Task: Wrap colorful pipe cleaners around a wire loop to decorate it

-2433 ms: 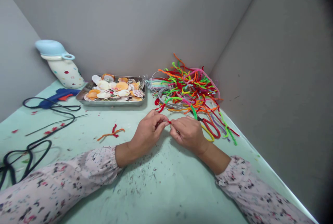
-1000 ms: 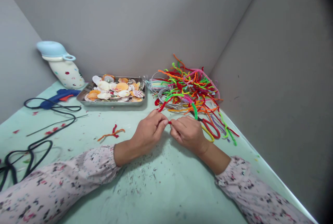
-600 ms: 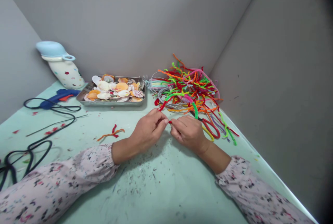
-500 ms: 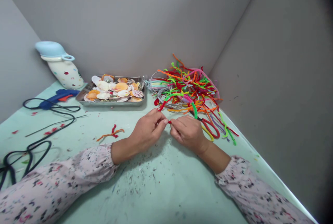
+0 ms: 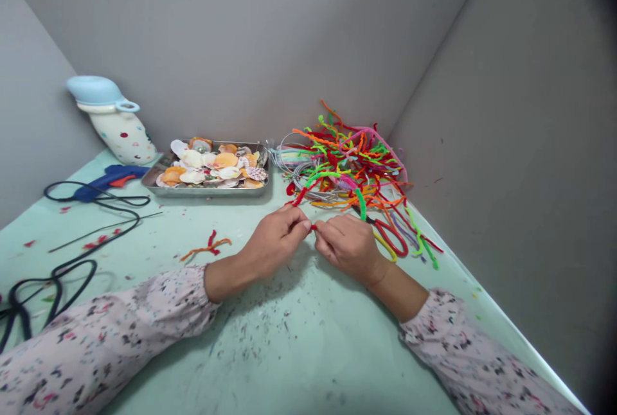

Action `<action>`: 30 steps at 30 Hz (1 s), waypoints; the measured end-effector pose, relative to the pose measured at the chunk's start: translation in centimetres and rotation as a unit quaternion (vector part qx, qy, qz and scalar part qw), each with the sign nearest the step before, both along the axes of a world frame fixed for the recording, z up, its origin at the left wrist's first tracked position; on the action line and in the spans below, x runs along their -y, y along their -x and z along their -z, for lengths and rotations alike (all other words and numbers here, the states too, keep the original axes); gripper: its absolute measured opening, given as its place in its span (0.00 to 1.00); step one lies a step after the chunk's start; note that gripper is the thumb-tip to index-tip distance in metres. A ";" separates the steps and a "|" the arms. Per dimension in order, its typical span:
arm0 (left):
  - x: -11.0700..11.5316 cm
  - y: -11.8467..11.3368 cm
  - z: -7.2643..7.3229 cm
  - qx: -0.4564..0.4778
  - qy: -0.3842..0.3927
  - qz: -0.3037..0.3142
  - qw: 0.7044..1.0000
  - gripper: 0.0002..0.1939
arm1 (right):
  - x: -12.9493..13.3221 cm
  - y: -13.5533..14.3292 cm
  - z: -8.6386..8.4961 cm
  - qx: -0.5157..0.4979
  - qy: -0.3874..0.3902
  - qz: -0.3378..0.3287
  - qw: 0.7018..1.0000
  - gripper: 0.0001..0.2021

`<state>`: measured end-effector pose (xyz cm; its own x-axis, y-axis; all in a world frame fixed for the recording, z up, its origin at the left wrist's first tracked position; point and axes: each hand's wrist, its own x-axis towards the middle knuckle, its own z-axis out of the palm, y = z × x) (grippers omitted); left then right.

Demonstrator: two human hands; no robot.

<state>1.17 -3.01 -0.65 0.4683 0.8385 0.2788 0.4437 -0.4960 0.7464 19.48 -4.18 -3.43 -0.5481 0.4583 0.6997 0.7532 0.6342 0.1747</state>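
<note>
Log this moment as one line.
left hand: pinching red pipe cleaner piece | right hand: pinching same piece | behind: pipe cleaner pile

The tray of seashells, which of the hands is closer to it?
Left. The left hand sits just in front of the tray of seashells, a little to its right. The right hand is farther right, nearer the pile of pipe cleaners.

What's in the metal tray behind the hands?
The metal tray holds heaped seashells, white, orange and patterned. Its floor and any lower shells are covered by the heap.
</note>
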 end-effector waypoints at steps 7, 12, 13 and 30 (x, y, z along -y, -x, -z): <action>-0.2 -0.2 0.0 0.027 0.082 -0.007 0.996 0.13 | 0.0 0.0 -0.1 0.012 -0.006 0.004 1.000 0.09; -0.5 -0.3 0.6 0.081 0.160 -0.003 0.984 0.13 | 0.0 0.1 -0.1 0.015 0.003 0.003 1.000 0.09; -0.6 -0.3 0.8 0.090 0.174 -0.001 0.981 0.13 | 0.0 0.1 -0.1 0.016 0.005 0.004 1.000 0.09; -1.4 -0.3 1.5 0.148 0.301 -0.004 0.942 0.06 | -0.1 0.1 0.2 0.054 0.018 0.007 0.998 0.08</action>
